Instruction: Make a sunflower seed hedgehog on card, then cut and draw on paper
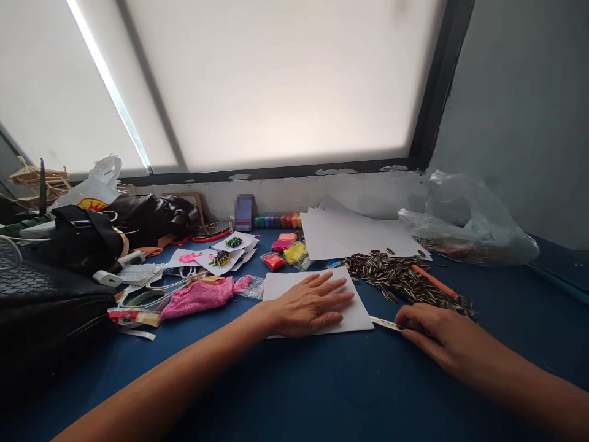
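Left hand (313,305) lies spread on paper (286,284); right hand (435,334) pinches a thin stick (385,323), which, slipping, might tear the paper.

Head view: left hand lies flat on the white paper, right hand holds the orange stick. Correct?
Not quite: the head view shows the right hand holding a thin pale stick; the orange stick lies at the seeds. The left hand does lie flat on the white paper.
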